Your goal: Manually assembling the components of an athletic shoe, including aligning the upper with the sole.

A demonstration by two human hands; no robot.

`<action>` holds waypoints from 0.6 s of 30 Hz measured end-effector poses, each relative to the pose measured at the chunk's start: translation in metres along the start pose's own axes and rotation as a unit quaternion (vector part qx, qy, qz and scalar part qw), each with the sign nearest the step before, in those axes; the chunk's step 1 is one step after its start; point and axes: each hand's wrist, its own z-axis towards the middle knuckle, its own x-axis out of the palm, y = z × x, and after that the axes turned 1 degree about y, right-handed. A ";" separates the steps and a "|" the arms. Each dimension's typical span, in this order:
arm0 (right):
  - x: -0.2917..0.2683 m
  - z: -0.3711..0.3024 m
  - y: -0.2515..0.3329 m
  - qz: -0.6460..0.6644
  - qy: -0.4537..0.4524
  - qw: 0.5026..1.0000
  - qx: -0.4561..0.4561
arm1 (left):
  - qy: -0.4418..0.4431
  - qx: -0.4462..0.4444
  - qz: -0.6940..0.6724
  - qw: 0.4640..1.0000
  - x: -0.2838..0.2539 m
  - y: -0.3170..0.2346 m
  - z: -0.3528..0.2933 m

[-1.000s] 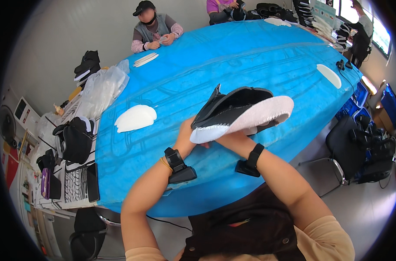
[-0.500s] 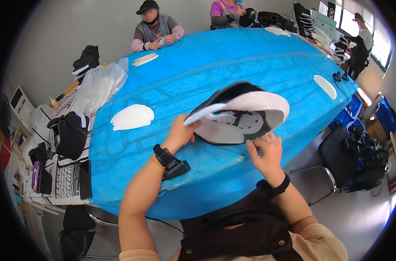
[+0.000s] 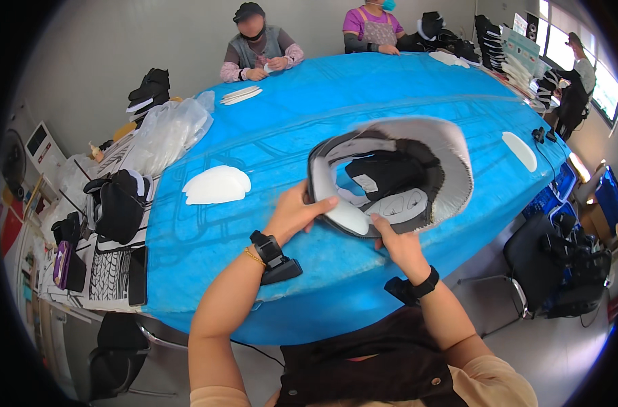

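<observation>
A blue-covered table (image 3: 288,142) spans the room. Near its centre, a black-and-grey padded liner (image 3: 391,175) tilts, its hollow facing the wearer, one rim stitched. The left hand (image 3: 301,211) grips its eight-o'clock edge, thumb on top; the right hand (image 3: 398,245) pinches near six o'clock, forearms angled inward. Outward, overlapping white pads (image 3: 217,184) lie at nine, thin white strips (image 3: 241,95) at ten.
</observation>
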 end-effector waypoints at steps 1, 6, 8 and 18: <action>0.000 0.001 -0.002 -0.050 0.031 0.998 -0.027 | 0.044 -0.032 -0.017 0.998 0.001 0.002 0.001; 0.007 0.003 0.001 0.016 0.009 0.998 -0.052 | -0.055 0.034 0.037 0.997 0.005 0.002 0.001; 0.008 -0.001 0.003 0.019 -0.022 0.999 -0.033 | -0.224 0.248 0.117 0.935 -0.006 0.004 -0.006; -0.008 0.008 -0.003 -0.136 0.096 0.981 -0.100 | 0.033 0.397 0.406 0.822 0.015 -0.007 -0.017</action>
